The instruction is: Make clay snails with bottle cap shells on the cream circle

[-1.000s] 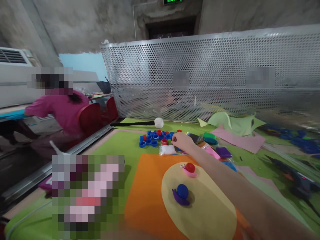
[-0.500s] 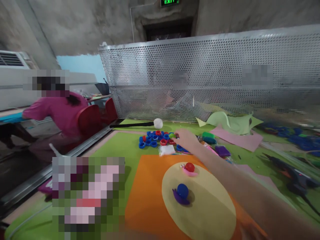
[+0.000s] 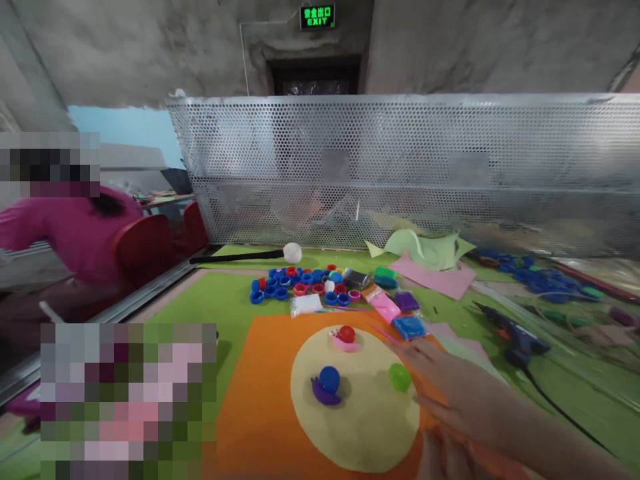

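Note:
My right hand (image 3: pixel 437 373) is at the right edge of a pale yellow oval (image 3: pixel 365 427), its thumb and fingers apart. Beside them, on the oval, a green cap (image 3: pixel 400 378) appears to lie free. My left hand (image 3: pixel 444 457) is partly cut off by the lower frame edge; its visible fingers stretch flat over the orange sheet (image 3: pixel 255 413) by the oval. Two small snails rest on the oval: one has a red cap (image 3: pixel 347 335) over a pink body (image 3: pixel 346 346), the other a blue cap (image 3: pixel 329 379) over a purple body (image 3: pixel 327 396).
Behind the sheet lie blue and red bottle caps (image 3: pixel 283 281) and packets of coloured clay (image 3: pixel 384 305). A glue gun (image 3: pixel 513 333) with its cord is at the right. Perforated metal panel (image 3: pixel 320 167) closes the back. A person in pink (image 3: pixel 75 230) sits at the left.
My right hand has come back from the cap pile, and the green cap it held there is now on the oval. My view has shifted to the right.

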A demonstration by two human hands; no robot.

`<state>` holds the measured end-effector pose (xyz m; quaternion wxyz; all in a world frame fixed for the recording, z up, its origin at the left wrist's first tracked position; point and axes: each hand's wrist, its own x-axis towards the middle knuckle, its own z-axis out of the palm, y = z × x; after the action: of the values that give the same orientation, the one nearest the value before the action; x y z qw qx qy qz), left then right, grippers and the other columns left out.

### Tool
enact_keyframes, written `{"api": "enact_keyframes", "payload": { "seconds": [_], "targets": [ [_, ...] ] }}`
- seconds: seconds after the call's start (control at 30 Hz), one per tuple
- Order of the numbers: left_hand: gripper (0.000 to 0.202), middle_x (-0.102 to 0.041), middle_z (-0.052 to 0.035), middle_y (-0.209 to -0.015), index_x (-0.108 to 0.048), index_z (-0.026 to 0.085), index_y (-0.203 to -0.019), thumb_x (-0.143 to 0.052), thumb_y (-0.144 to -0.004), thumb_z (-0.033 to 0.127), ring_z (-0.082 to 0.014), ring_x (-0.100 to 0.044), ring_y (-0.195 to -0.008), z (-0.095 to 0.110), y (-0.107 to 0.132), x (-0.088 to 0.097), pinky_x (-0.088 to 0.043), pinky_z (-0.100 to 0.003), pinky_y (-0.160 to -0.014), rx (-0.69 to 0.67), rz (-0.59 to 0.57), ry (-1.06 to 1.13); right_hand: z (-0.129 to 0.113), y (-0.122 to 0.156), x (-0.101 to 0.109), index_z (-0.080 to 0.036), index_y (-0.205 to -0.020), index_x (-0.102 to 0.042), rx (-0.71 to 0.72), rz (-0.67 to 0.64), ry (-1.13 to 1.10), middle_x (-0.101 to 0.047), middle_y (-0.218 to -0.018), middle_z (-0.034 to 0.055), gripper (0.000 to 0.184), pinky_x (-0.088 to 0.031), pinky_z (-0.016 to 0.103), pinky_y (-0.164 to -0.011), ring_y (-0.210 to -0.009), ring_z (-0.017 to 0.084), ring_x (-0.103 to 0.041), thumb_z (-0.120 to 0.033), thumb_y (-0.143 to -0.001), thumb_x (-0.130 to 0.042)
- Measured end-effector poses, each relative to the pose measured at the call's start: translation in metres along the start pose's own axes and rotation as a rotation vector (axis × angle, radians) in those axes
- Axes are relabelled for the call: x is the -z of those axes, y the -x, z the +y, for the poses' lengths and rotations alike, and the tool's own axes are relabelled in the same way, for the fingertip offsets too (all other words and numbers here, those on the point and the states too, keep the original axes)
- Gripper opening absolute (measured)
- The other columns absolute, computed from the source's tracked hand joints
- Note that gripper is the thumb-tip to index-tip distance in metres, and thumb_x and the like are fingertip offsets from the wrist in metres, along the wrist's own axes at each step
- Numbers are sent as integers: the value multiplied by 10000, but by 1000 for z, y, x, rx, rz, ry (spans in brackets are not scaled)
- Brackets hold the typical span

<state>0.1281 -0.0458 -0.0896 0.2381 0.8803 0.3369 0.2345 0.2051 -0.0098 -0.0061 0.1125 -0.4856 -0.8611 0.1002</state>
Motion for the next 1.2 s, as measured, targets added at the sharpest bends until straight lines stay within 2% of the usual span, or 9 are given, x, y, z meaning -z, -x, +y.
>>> {"api": "enact_keyframes", "payload": {
  "seconds": [0.1, 0.2, 0.3, 0.47, 0.67, 0.83, 1.0, 1.1, 1.2],
  "targets": [
    [109, -670, -86, -685, -637, 165, -668, -592, -693, 261, -264, -604, -738, -4, 9, 29, -457, -410, -678, 53, 7, 167, -1, 0, 12, -270, -1127, -517, -125, 239, -604, -572, -867, 39, 302, -485, 275, -622, -693, 149, -537, -247, -833, -450],
    [107, -653, -56, -750, -611, 200, -710, -600, -670, 299, -234, -585, -774, 0, 14, 58, -438, -360, -723, 136, 52, 411, -7, -11, 20, -237, -1002, -548, -281, 323, -1402, -553, -775, -10, 197, -371, 164, -408, -472, 56, -408, -300, -816, -553],
    [180, -604, -76, -897, -523, 202, -875, -468, -736, 302, -224, -563, -843, 3, 7, 81, -431, -345, -725, 352, 186, 756, -13, -28, 22, -201, -966, -564, -304, 339, -1604, -596, -894, 17, 251, -436, 144, -481, -564, 47, -508, -270, -743, -657],
    [212, -530, -66, -842, -387, 200, -765, -274, -792, 378, -187, -581, -755, -11, -10, 106, -443, -333, -712, 540, 371, 1318, -27, -49, 15, -223, -1090, -520, -248, 319, -1691, -592, -1131, 83, 424, -493, 318, -858, -999, 194, -595, -269, -706, -693],
    [426, -610, -85, -920, -493, 194, -878, -369, -789, 591, -242, -580, -917, -18, -4, 99, -419, -334, -780, 488, 492, 1658, -37, -51, -12, -282, -1164, -521, -63, 459, -1257, -487, -1302, 45, 365, -353, 387, -1032, -1213, 212, -439, -352, -810, -576],
    [493, -663, -103, -1005, -623, 198, -907, -683, -600, 579, -304, -572, -1012, -21, -7, 63, -425, -391, -843, 337, 440, 1736, -28, -47, -6, -272, -1192, -462, -136, 492, -1251, -536, -1255, 74, 395, -502, 404, -885, -1033, 237, -591, -418, -832, -533],
    [413, -650, -117, -1084, -683, 190, -928, -669, -679, 519, -315, -504, -1137, -32, -11, 54, -389, -426, -944, 221, 472, 1708, -21, -37, 9, -239, -1119, -478, -254, 508, -1168, -656, -1061, 102, 397, -587, 305, -552, -715, 224, -686, -505, -825, -501],
    [397, -631, -74, -1143, -678, 226, -972, -648, -704, 518, -288, -481, -1173, -31, -9, 70, -356, -411, -997, 183, 528, 1689, -21, -32, 5, -241, -1129, -485, -198, 617, -1052, -651, -1078, 85, 325, -587, 318, -664, -761, 205, -683, -444, -878, -442],
    [461, -524, -30, -1302, -620, 259, -1104, -619, -727, 525, -245, -330, -1298, -19, -8, 92, -245, -351, -1085, 205, 584, 1671, -30, -28, -8, -266, -1185, -493, -49, 645, -857, -556, -1237, 48, 301, -480, 351, -923, -1092, 194, -554, -347, -928, -358]
  ]
}}
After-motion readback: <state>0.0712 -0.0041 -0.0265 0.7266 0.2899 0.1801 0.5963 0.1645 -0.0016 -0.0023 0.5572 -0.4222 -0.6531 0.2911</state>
